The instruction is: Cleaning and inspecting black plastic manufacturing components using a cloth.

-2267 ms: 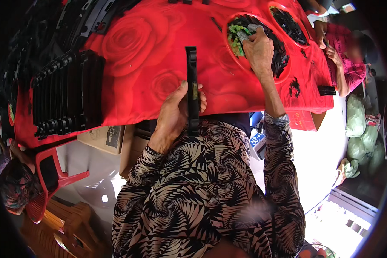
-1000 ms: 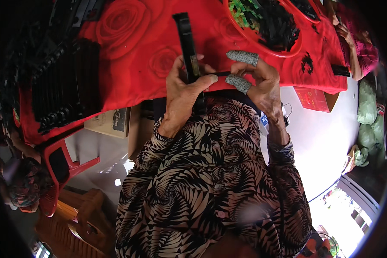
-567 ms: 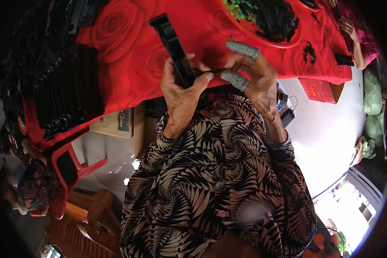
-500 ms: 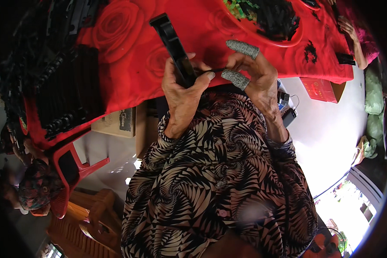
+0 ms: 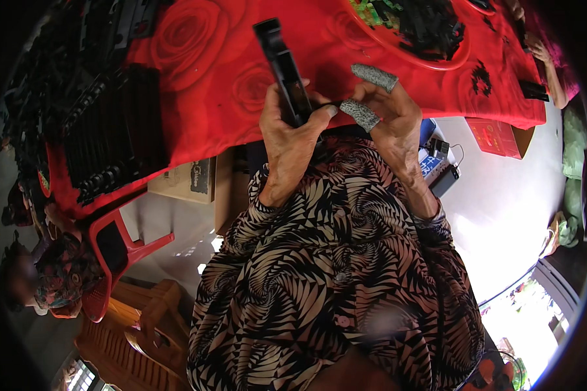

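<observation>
My left hand [image 5: 290, 150] is wrapped round a long, narrow black plastic part [image 5: 282, 62], which tilts up and away over the table edge. The thumb of that hand points right along a thin dark piece [image 5: 336, 103]. Close by on the right, my right hand [image 5: 398, 124] is pinched at the other end of this small black piece, which its fingers mostly hide. Grey speckled finger sleeves [image 5: 361, 115] cover its thumb and forefinger. Both hands are just above the near edge of the red rose-patterned tablecloth [image 5: 195, 124].
Rows of long black parts [image 5: 114, 130] lie on the left, with a heap of black pieces behind. A red basin [image 5: 437, 66] at the back holds black and green pieces. Another person's hand [image 5: 538, 51] is at the far right. A red stool [image 5: 134, 251] stands lower left.
The view has shifted slightly, so the scene sits a little further right. My right thumb and fingertips have come nearer my left thumb, and less of the thin dark piece shows between them.
</observation>
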Tool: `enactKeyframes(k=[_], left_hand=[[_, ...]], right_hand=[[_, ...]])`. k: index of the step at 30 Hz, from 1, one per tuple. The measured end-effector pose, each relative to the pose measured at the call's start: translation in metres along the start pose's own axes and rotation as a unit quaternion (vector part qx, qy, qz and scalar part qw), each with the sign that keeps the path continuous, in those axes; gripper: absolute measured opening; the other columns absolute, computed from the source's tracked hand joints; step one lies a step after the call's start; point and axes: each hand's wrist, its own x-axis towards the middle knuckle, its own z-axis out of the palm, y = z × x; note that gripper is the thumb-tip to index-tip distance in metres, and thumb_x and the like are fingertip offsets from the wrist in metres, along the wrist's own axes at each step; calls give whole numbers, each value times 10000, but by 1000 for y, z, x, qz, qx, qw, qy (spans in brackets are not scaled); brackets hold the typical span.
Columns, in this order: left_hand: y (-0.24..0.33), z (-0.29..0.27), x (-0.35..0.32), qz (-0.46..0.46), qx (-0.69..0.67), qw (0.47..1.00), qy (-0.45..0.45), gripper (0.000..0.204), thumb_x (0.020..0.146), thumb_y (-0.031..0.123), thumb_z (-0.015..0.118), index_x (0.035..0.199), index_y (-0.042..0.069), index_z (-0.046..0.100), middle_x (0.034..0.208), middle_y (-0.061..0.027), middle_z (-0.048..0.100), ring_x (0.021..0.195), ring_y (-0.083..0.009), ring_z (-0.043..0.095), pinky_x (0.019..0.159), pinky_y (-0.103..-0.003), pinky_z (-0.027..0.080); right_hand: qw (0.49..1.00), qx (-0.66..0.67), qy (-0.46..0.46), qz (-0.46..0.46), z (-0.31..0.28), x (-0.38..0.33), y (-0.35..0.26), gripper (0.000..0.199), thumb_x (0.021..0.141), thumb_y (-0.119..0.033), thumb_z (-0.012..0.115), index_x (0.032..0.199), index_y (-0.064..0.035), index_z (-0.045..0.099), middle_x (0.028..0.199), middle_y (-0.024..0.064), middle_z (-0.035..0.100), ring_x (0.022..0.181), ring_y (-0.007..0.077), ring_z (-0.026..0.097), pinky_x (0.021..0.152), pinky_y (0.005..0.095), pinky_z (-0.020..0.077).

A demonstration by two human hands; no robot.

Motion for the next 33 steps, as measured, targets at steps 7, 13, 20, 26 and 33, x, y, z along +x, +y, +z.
enactKeyframes(k=[7,13,20,26,33], left_hand=[[18,-27,-11,-278,-65,944,-166,465,949,451,533,1131,24,571,900,-58,630,780,-132,582,696,-253,479],[17,-41,-17,-311,-160,918,-185,448,1011,354,429,1202,-37,538,1051,-153,645,822,-206,647,743,-288,537],[-9,-56,-22,-382,-258,878,-130,379,997,226,499,1196,-95,526,1073,-203,629,972,-311,664,871,-336,567],[-20,-82,-21,-370,-275,873,-162,373,1000,231,491,1199,-81,541,1058,-176,643,921,-257,666,836,-317,560],[1,-93,-33,-298,-137,923,-199,368,988,173,481,1261,-70,518,1010,-136,668,820,-168,638,727,-263,527]], right_hand=[[965,202,-46,157,-42,20,-3,570,763,110,716,1290,23,516,897,61,635,799,113,614,689,234,507],[987,22,-102,120,-41,26,-27,532,762,78,700,1267,33,539,895,78,647,733,123,622,594,228,493],[938,40,-287,191,-8,36,-30,424,758,74,703,1164,-1,607,869,46,665,735,79,624,611,211,500],[923,-102,-324,180,4,41,-37,412,750,81,648,1151,-10,615,820,20,655,617,10,509,533,185,391],[939,-87,-291,163,9,35,-36,424,749,101,632,1155,-18,620,784,10,644,577,-2,449,508,160,332]])
